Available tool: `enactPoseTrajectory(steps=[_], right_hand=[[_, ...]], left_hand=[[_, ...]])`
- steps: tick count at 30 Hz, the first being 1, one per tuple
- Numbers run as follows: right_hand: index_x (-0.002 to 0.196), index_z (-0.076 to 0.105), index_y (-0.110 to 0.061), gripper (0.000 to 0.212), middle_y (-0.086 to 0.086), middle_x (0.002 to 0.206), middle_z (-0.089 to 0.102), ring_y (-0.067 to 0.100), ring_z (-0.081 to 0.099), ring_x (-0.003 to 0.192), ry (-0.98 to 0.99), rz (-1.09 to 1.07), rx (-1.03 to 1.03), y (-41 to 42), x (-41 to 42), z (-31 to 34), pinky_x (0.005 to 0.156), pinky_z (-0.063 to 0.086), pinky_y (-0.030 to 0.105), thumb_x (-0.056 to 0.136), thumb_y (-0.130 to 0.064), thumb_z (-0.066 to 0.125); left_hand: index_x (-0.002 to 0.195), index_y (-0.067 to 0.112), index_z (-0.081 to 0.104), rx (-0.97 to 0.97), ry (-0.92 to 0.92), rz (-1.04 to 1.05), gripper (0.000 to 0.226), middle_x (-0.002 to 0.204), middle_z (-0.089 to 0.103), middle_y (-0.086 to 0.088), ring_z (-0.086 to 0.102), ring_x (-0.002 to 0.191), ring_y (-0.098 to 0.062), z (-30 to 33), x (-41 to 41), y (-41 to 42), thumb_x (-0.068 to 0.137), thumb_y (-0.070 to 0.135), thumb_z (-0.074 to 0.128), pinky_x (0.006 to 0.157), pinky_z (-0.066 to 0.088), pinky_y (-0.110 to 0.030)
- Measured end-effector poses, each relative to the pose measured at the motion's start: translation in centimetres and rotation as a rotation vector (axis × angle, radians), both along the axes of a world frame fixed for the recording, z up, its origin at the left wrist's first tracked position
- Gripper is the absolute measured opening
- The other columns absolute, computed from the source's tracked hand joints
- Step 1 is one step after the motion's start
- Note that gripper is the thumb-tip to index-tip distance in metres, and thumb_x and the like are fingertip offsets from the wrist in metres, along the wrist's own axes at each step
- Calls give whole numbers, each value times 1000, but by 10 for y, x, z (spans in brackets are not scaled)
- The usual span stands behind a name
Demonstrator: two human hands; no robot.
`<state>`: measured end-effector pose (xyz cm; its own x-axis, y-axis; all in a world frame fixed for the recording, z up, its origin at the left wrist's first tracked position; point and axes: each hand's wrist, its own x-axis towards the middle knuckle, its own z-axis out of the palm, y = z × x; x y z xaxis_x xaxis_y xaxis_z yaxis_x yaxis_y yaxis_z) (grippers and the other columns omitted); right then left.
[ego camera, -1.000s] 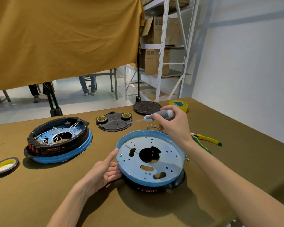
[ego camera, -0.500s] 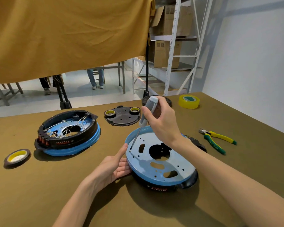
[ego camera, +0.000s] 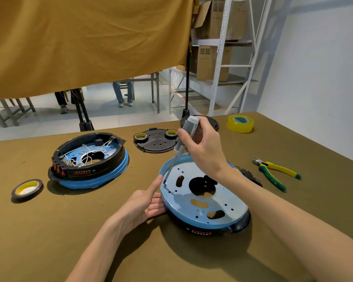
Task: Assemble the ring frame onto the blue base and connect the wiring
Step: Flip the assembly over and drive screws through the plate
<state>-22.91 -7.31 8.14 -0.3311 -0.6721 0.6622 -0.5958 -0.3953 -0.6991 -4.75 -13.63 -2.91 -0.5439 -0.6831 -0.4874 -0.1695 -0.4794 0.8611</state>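
A blue base (ego camera: 216, 202) lies upside down on a black ring frame (ego camera: 239, 225) near the table's front middle. My right hand (ego camera: 204, 149) grips a grey screwdriver (ego camera: 184, 137), held nearly upright with its tip on the base's left edge. My left hand (ego camera: 145, 202) presses its straight fingers against the base's left rim, the forefinger pointing up beside the tip. A second assembly (ego camera: 90, 159) sits to the left, its black ring on a blue base with white wires inside.
Yellow-green pliers (ego camera: 273, 173) lie at the right. A yellow tape roll (ego camera: 240, 124) stands at the back right, another roll (ego camera: 27, 189) at the left. A black plate (ego camera: 156, 140) carrying two small tape rolls lies behind the base. People's legs show beyond the table.
My right hand turned the screwdriver from lying level above the base to upright and brought its tip down onto the base's left edge. My left hand stayed at the rim.
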Motion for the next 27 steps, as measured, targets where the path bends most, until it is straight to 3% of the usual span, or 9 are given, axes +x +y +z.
enactPoseTrajectory(steps=[2, 8, 12, 14, 21, 27], right_hand=[[111, 57, -15, 28, -8, 88, 67, 12, 70, 79, -7, 3, -1, -1, -1, 1, 66, 61, 36, 96, -32, 72], [113, 56, -13, 28, -12, 89, 66, 3, 69, 80, 18, 14, 5, -1, -1, 1, 63, 57, 21, 96, -30, 71], [112, 57, -15, 25, -5, 89, 67, 14, 70, 80, -30, 20, 34, -1, -2, 1, 65, 62, 41, 96, -30, 71], [110, 56, -18, 23, -4, 89, 67, 19, 70, 82, -56, 18, 45, -2, -2, 1, 64, 62, 44, 97, -30, 70], [101, 53, -32, 18, -17, 81, 66, 17, 70, 76, -108, -4, 34, -1, -5, -1, 58, 58, 26, 97, -33, 70], [106, 55, -24, 20, -19, 78, 64, 13, 69, 75, -126, -17, 32, 0, -8, -3, 56, 56, 24, 96, -33, 71]], left_hand=[[116, -3, 65, 4, -2, -1, 97, 102, 78, -18, 78, 94, -29, -1, 0, 0, 56, 72, 76, 76, 65, -35], [118, -2, 65, 7, -7, -2, 101, 103, 78, -18, 78, 95, -30, -1, 0, -1, 52, 72, 78, 76, 65, -35], [118, -4, 65, -5, 1, -9, 102, 104, 78, -18, 77, 96, -29, -3, 1, -1, 54, 74, 78, 77, 65, -34], [119, -4, 65, -6, 2, -14, 102, 105, 78, -18, 77, 97, -29, -3, 2, -2, 55, 75, 78, 77, 65, -34], [119, -3, 63, -15, 0, -8, 100, 104, 78, -18, 77, 97, -30, -3, 1, -1, 57, 73, 78, 81, 64, -37], [117, -3, 63, -13, -2, -1, 99, 102, 78, -18, 77, 96, -29, -2, 1, 0, 55, 73, 77, 79, 65, -37]])
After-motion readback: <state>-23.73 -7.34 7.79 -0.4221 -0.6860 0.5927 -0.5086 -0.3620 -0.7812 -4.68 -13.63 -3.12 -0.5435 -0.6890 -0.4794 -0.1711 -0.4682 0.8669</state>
